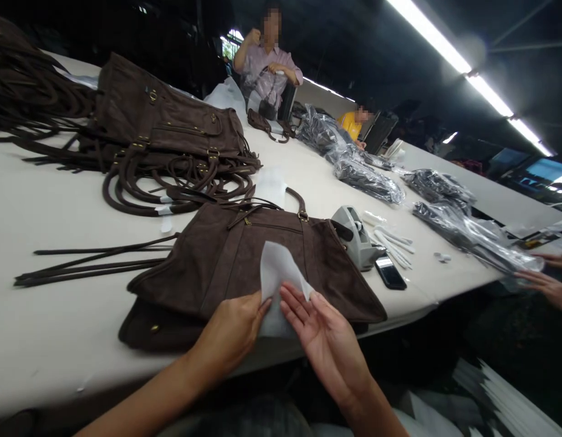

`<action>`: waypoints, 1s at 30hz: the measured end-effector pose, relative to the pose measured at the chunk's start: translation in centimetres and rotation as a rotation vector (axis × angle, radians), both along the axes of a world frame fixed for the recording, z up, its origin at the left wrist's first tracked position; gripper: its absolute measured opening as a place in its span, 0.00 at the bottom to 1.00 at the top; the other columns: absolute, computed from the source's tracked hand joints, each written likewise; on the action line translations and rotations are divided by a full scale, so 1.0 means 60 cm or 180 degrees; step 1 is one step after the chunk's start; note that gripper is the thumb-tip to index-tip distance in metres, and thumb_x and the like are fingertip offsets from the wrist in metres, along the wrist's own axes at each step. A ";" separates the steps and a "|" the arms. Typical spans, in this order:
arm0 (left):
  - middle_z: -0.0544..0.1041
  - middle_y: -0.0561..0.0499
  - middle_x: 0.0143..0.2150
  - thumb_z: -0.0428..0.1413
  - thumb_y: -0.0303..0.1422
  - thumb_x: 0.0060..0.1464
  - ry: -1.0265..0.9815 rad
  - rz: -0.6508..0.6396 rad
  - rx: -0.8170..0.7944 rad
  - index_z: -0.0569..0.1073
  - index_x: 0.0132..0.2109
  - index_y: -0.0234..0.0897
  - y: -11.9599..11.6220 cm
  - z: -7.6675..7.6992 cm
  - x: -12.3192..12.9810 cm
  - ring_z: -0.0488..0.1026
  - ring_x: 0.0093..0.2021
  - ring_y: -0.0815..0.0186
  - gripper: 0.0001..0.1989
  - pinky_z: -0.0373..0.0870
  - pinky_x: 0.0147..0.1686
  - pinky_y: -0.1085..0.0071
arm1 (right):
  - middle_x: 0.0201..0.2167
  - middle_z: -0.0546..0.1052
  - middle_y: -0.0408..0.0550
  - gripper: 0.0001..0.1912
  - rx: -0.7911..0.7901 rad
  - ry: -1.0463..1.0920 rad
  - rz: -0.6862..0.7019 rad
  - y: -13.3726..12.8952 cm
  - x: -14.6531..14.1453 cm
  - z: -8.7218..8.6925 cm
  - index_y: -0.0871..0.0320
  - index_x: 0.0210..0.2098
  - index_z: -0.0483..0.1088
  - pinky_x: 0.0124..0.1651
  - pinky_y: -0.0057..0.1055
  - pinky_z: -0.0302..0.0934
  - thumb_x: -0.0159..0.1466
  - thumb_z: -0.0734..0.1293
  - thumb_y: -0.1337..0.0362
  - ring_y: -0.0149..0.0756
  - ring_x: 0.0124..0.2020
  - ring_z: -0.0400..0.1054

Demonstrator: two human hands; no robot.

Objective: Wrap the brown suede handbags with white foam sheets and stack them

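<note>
Both hands hold one sheet of thin white tissue paper [277,264] over the front edge of the table. My left hand [233,325] pinches its left side, fingers closed. On the other side my right hand [324,343] grips the edge between thumb and index finger, palm turned up and the other fingers stretched behind the sheet. Just beyond them a dark brown handbag [208,267] lies flat, its long straps trailing left and one curved handle at the top. Part of the bag is hidden behind the paper and hands.
A pile of similar brown bags [167,121] lies at the back left. To the right are a grey tape dispenser [357,237], white strips [392,246] and a phone [390,270]. Plastic-wrapped bags [367,176] line the far side. Another person's hands [547,282] touch one at right.
</note>
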State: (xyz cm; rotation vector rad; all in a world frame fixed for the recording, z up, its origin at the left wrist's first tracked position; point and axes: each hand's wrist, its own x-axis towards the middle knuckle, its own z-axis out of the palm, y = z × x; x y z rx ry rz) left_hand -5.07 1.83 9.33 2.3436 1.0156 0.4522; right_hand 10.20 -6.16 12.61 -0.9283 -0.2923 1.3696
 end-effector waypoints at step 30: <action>0.76 0.50 0.28 0.46 0.37 0.65 0.0018 0.0923 -0.0234 0.70 0.33 0.38 0.015 -0.006 0.019 0.75 0.32 0.62 0.14 0.61 0.30 0.71 | 0.24 0.71 0.45 0.18 0.0402 -0.3900 0.1663 0.067 0.142 -0.064 0.61 0.28 0.77 0.34 0.30 0.56 0.61 0.69 0.51 0.35 0.29 0.62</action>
